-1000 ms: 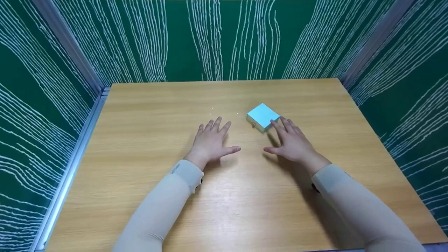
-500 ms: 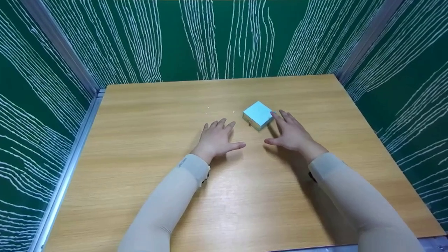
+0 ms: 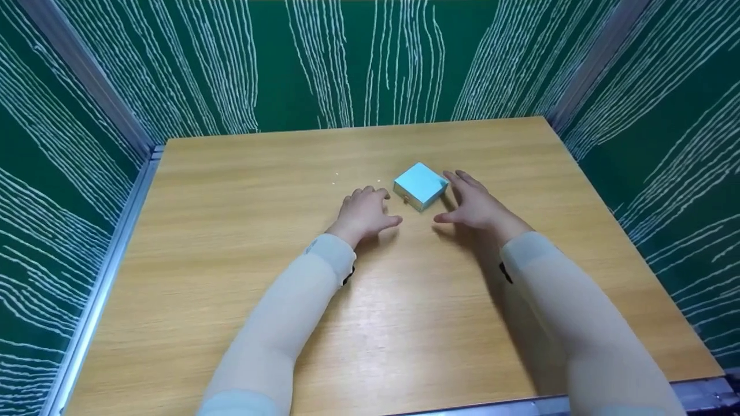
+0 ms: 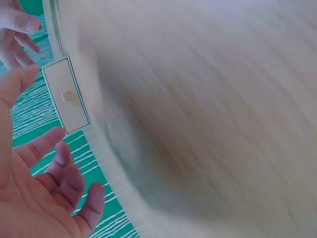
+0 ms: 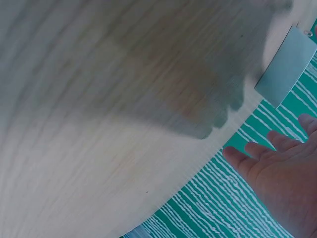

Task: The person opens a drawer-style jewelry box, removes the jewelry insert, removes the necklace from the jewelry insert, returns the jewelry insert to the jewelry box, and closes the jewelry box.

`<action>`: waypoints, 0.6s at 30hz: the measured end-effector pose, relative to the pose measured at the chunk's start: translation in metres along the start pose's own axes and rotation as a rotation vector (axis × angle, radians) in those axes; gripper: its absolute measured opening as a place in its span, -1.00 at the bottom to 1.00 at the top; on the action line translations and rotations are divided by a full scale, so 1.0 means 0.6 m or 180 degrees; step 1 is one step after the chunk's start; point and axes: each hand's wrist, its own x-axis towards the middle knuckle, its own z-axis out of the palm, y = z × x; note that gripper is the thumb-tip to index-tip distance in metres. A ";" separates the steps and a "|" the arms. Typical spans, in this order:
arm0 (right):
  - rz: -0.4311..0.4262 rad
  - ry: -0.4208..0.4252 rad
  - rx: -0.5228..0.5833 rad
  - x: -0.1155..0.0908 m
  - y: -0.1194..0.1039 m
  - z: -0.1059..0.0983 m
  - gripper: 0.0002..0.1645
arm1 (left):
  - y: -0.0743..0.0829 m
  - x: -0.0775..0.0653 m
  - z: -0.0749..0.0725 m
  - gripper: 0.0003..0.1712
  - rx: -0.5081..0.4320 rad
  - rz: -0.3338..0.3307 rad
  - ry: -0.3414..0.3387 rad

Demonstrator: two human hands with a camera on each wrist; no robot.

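A small square box [image 3: 421,184] with a pale blue top sits on the wooden table in the head view. Its front panel [image 4: 70,113], seen in the left wrist view, bears a little square knob [image 4: 67,95]. Just left of the box is my left hand [image 3: 367,214], fingers loosely bent and thumb held apart, gripping nothing. My right hand [image 3: 477,205] lies along the box's right side with fingers extended and thumb spread; whether a fingertip touches the box I cannot tell. The right wrist view shows a plain box side [image 5: 287,69] beyond the right hand's fingers [image 5: 247,163].
The wooden table [image 3: 243,277] carries a few tiny pale specks left of the box. Green panels [image 3: 295,75] with white wavy lines stand at the back and both sides, with metal posts [image 3: 595,63] at the corners. A metal rail [image 3: 110,266] runs along the left edge.
My left hand has moved right, closer to the box, and its fingers have bent. The right hand's fingertips have shifted to the box's far right side. The head view has shifted slightly.
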 end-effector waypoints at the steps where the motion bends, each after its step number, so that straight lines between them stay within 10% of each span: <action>1: 0.0007 -0.0011 0.0027 0.002 0.000 -0.001 0.43 | 0.001 0.004 0.001 -0.16 -0.0070 -0.0022 0.0025; 18: -0.0119 -0.0209 0.0023 0.046 0.017 -0.023 0.36 | 0.019 0.042 0.010 -0.50 -0.0671 -0.0208 0.0307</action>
